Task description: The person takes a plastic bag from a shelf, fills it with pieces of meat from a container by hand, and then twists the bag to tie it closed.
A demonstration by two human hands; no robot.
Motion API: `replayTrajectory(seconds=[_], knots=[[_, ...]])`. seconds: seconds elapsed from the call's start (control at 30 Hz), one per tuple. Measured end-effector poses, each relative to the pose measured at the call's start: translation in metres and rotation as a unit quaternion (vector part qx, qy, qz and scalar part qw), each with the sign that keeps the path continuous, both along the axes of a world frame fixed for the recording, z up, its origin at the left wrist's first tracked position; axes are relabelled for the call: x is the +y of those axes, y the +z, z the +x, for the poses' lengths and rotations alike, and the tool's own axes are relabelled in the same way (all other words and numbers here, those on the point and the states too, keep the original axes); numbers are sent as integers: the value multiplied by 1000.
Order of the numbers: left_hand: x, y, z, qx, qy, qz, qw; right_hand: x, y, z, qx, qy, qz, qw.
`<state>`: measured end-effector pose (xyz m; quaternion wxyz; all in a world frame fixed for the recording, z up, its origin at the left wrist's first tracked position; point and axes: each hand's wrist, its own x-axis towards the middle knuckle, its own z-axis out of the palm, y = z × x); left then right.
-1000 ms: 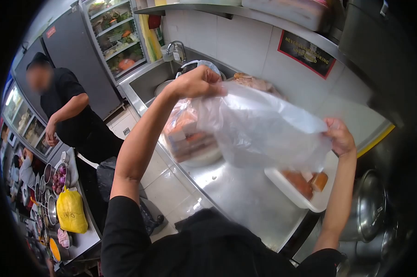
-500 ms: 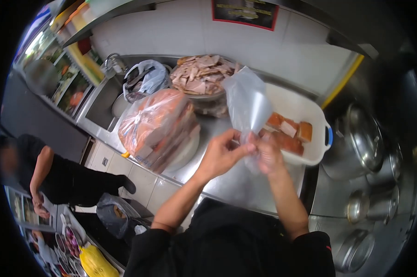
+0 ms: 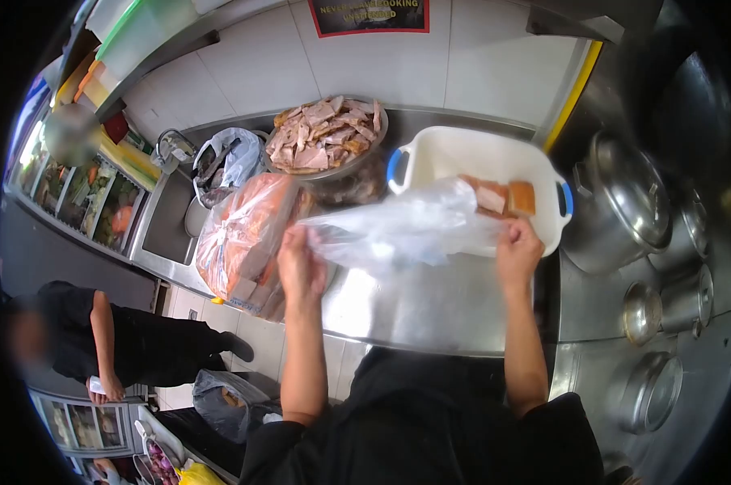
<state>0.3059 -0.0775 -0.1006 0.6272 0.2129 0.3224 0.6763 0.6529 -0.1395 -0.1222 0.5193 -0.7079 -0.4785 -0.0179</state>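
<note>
A clear plastic bag (image 3: 398, 222) is stretched sideways between my two hands, above the steel counter (image 3: 406, 315). My left hand (image 3: 297, 257) grips its left end, close to a large tied bag of meat pieces (image 3: 248, 234). Its right end is pinched in my right hand (image 3: 519, 249), at the near rim of a white tub (image 3: 446, 149) with blue handles. Browned meat blocks (image 3: 521, 198) lie in the tub, partly covered by the clear bag. Behind, a metal bowl (image 3: 384, 133) is heaped with sliced meat (image 3: 321, 133).
Left of the bowl are a grey-white plastic bag (image 3: 240, 158) and a sink (image 3: 167, 230). Large lidded pots (image 3: 624, 218) stand at the right. A person in black (image 3: 131, 331) is at the far left, near a black bag (image 3: 228, 404).
My hands have moved apart, one left and one right, and the clear bag went from hanging upright to stretched sideways. The view has shifted. The person at the left now holds something white.
</note>
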Motion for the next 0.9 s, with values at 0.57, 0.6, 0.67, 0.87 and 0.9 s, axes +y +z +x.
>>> replayTrajectory(seconds=[0.57,0.6,0.67,0.87,0.9], knots=[[-25,31,39,405,-134,136,894,-63,85,18,-97,279,-108,949],[-23,31,43,401,-165,145,889,-53,80,-1,-110,308,-118,938],[-16,28,49,397,-216,170,876,-26,37,-26,-41,350,-157,922],[-17,39,64,700,74,357,614,-8,-13,-45,103,208,-240,943],[-26,46,72,704,103,393,582,-9,-17,-48,124,209,-245,938]])
